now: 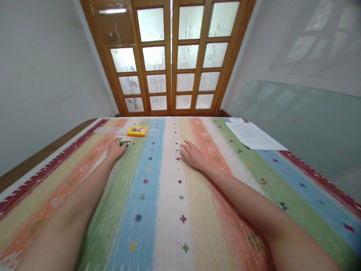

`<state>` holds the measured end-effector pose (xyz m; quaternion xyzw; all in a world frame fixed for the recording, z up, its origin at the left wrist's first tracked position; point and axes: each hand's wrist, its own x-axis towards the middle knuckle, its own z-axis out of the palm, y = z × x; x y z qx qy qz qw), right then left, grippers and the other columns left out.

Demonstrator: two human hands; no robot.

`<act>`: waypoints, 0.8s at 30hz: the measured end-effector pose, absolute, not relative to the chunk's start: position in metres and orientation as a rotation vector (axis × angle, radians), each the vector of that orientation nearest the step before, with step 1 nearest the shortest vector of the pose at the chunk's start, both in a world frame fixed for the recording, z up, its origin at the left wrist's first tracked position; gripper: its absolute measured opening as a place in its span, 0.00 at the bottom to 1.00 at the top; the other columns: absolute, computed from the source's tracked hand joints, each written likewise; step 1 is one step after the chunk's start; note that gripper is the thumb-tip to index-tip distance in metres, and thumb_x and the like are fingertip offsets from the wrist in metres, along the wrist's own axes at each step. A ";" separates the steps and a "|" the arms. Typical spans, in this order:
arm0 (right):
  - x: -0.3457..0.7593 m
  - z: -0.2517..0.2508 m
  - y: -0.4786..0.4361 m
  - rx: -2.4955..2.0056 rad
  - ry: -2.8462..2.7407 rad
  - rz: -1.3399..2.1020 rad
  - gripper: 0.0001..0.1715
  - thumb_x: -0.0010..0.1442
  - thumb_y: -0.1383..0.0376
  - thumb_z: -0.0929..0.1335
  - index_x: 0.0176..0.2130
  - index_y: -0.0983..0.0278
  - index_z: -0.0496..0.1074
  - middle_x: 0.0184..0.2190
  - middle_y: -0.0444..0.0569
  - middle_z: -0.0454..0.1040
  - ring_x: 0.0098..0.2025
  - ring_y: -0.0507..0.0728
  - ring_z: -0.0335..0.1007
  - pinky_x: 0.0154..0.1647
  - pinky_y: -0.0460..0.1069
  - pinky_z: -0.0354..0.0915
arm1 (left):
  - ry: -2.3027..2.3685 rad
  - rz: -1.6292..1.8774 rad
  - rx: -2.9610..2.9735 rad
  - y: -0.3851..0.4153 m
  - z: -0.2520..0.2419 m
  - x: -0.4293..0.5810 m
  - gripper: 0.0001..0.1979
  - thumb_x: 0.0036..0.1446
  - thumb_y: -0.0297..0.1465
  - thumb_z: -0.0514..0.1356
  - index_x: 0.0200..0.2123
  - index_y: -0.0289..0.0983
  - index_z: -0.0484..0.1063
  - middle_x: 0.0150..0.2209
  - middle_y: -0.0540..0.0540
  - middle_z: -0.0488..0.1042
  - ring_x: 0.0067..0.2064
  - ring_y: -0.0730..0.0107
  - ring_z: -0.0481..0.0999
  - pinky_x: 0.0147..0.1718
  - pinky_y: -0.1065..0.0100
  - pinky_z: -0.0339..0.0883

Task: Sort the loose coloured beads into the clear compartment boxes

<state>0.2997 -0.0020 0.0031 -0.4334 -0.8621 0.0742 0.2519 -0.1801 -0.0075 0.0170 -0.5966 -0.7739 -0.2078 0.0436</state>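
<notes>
Striped cloth (pixel 166 214): covers the whole work surface, with lengthwise bands of red, yellow, orange, green, blue and white and small cross and star motifs. No writing on it.

Wooden door (pixel 171 52): double-leaf, with frosted panes carrying a plant pattern. It stands shut behind the far edge of the cloth.

Glass pane (pixel 302 124): greenish, leaning along the right-hand wall beside the cloth.

Paper sheet (pixel 254 136): white, lying flat on the far right part of the cloth. It carries lines of print too small to read.

Right hand (pixel 193 155): palm down, flat on the cloth near the middle, on the white and orange bands. Fingers are extended and spread wide. It holds nothing.

Left hand (pixel 116 148): resting on the orange and green bands at far left. Fingers are curled narrow, closed about the small green object.

Clear strip (pixel 109 130): transparent, lying flat across the cloth beyond the left hand. Markings cannot be made out.

Yellow box (pixel 137 131): flat, lying on the clear strip just beyond the left hand and apart from it. The lid has a printed picture, but the lettering is not legible.

Small green object (pixel 123 143): protrudes from the left fingertips on the green band, near the yellow box. Its kind cannot be told.
</notes>
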 end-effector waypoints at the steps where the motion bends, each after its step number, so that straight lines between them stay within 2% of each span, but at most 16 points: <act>1: 0.299 0.003 -0.002 -1.176 -2.344 0.202 0.34 0.75 0.46 0.58 0.69 0.59 0.67 0.75 0.55 0.56 0.74 0.67 0.56 0.74 0.64 0.57 | -2.411 -0.610 -1.845 -0.008 0.016 -0.187 0.31 0.67 0.45 0.54 0.64 0.31 0.68 0.66 0.31 0.70 0.68 0.45 0.66 0.67 0.49 0.59; 5: 0.299 0.002 -0.002 -1.176 -2.343 0.193 0.34 0.75 0.46 0.58 0.68 0.61 0.68 0.74 0.57 0.57 0.73 0.67 0.57 0.74 0.63 0.57 | -2.331 -0.523 -2.095 -0.004 0.014 -0.188 0.30 0.66 0.45 0.55 0.64 0.34 0.68 0.66 0.36 0.71 0.67 0.49 0.68 0.66 0.54 0.60; 9: 0.300 0.002 -0.002 -1.178 -2.352 0.208 0.34 0.75 0.47 0.58 0.68 0.59 0.68 0.74 0.56 0.57 0.73 0.67 0.57 0.74 0.64 0.58 | -2.170 -0.480 -2.261 0.006 0.015 -0.176 0.28 0.64 0.45 0.56 0.62 0.36 0.71 0.66 0.38 0.71 0.67 0.52 0.67 0.68 0.56 0.59; 15: 0.299 0.004 -0.004 -1.190 -2.373 0.225 0.35 0.75 0.46 0.58 0.70 0.60 0.66 0.74 0.56 0.56 0.73 0.67 0.57 0.74 0.64 0.58 | -2.063 -0.443 -2.469 0.015 0.015 -0.155 0.31 0.67 0.44 0.51 0.66 0.35 0.68 0.71 0.38 0.65 0.71 0.54 0.63 0.72 0.54 0.53; 18: 0.298 0.005 -0.004 -1.194 -2.382 0.228 0.35 0.75 0.47 0.57 0.71 0.58 0.64 0.75 0.56 0.56 0.73 0.68 0.56 0.74 0.65 0.57 | -1.990 -0.457 -2.568 0.014 0.014 -0.130 0.31 0.68 0.45 0.51 0.67 0.35 0.68 0.71 0.39 0.65 0.72 0.53 0.62 0.72 0.51 0.53; 24: 0.299 0.005 -0.005 -1.187 -2.384 0.215 0.35 0.75 0.46 0.57 0.70 0.59 0.66 0.74 0.56 0.57 0.74 0.67 0.56 0.74 0.63 0.57 | -1.686 -0.480 -2.807 0.011 0.008 -0.065 0.33 0.69 0.49 0.51 0.68 0.35 0.68 0.72 0.38 0.62 0.73 0.54 0.61 0.73 0.54 0.51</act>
